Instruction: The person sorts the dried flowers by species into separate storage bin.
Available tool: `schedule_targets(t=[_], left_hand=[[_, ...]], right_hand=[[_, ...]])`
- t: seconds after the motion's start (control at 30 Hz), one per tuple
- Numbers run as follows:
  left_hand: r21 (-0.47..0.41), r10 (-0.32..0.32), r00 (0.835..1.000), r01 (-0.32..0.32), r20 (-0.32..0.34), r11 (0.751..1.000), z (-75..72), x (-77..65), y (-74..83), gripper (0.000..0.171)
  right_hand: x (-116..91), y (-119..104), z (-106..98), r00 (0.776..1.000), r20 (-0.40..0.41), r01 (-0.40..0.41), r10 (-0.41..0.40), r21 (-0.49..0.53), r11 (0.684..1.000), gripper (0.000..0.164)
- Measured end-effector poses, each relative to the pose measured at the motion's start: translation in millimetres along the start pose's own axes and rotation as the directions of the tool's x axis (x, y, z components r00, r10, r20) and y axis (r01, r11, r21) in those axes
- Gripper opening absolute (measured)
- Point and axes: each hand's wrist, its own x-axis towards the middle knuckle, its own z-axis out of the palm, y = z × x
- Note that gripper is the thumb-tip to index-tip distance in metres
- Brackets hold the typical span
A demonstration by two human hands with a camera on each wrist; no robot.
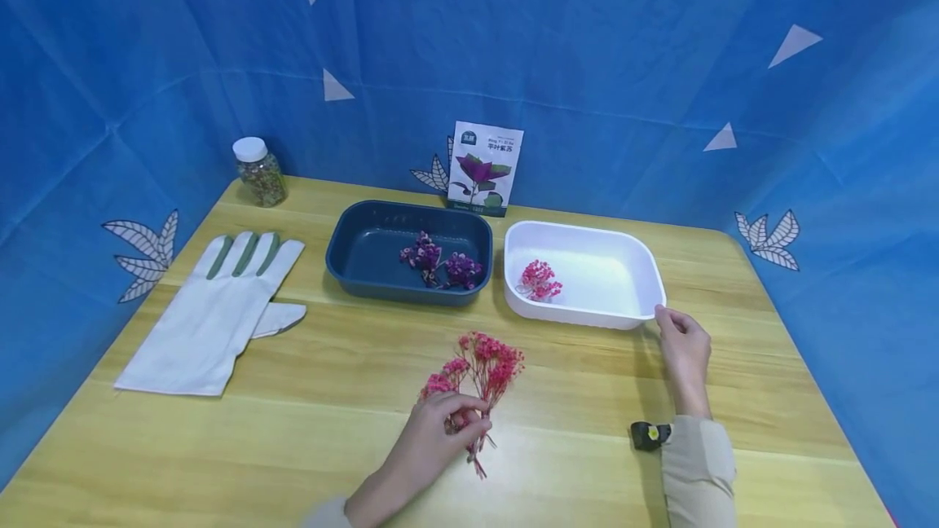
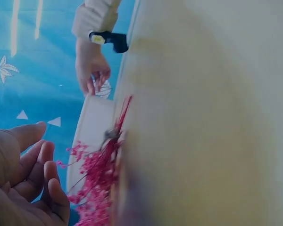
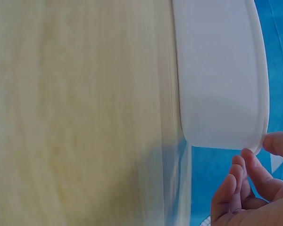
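Observation:
A bunch of pink dried flowers (image 1: 496,365) lies on the table, its stems toward the near side. My left hand (image 1: 433,437) hovers over it; in the left wrist view its fingers (image 2: 49,183) are loosely bent, with a gap to the thumb and nothing between them. At the near right corner of the white tray (image 1: 587,318), my right hand (image 1: 685,349) pinches the rim between thumb and forefinger, as the right wrist view of the tray (image 3: 221,75) also shows. A small cluster of pink blossoms (image 1: 539,279) sits inside that tray's left end.
Left of the white tray stands a dark blue tray (image 1: 396,293) with purple dried flowers (image 1: 424,255). Behind it a seed packet (image 1: 484,169) leans upright. A white glove (image 1: 198,324) and a lidded jar (image 1: 262,178) are at the left. Blue cloth (image 1: 587,39) hangs around the table.

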Motion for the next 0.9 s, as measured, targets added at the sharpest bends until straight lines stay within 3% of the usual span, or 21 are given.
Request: schedule_targets(t=[0.2,0.37,0.57,0.9], left_hand=[[-0.099,-0.094,0.992,0.102,0.085,0.99,5.1,-18.4,-9.8,0.024],[-0.126,-0.144,0.981,0.16,0.131,0.979,8.3,-28.9,-14.0,0.026],[-0.063,-0.185,0.979,0.191,0.08,0.98,12.4,-32.8,-15.6,0.025],[0.069,-0.271,0.962,0.269,0.02,0.961,15.1,-31.6,-16.0,0.031]], right_hand=[[0.4,0.1,0.5,1.0,-0.008,0.006,-0.006,-0.012,1.0,0.062],[1.1,0.4,1.2,1.0,-0.006,-0.001,0.001,-0.008,1.0,0.062],[1.9,1.5,1.2,1.0,0.003,-0.005,0.005,0.001,1.0,0.062],[2.6,2.3,1.7,1.0,-0.002,0.002,-0.002,0.001,1.0,0.061]])
